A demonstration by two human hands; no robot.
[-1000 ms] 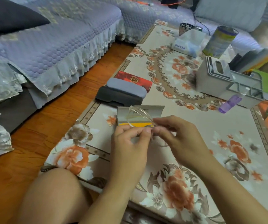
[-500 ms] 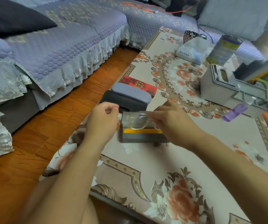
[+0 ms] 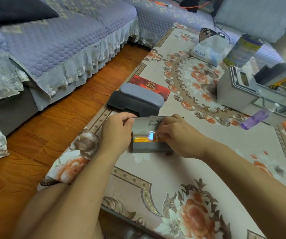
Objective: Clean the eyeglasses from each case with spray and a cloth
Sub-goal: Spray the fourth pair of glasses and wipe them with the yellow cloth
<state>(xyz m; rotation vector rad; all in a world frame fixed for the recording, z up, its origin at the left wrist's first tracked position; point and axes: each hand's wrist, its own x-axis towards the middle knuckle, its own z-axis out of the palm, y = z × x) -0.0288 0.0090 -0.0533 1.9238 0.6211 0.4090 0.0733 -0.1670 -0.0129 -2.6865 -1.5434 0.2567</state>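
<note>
Both my hands are on the grey open case (image 3: 149, 135) on the flowered table cover (image 3: 173, 169); my left hand (image 3: 117, 133) curls its fingers round the case's left end at the raised lid, and my right hand (image 3: 176, 135) pinches the clear eyeglasses (image 3: 144, 135) lying inside on the yellow lining; just behind sit a dark closed case (image 3: 131, 104), a lighter grey one (image 3: 142, 94) on it and a red box (image 3: 150, 86); the purple spray bottle (image 3: 257, 117) lies well apart to the right.
</note>
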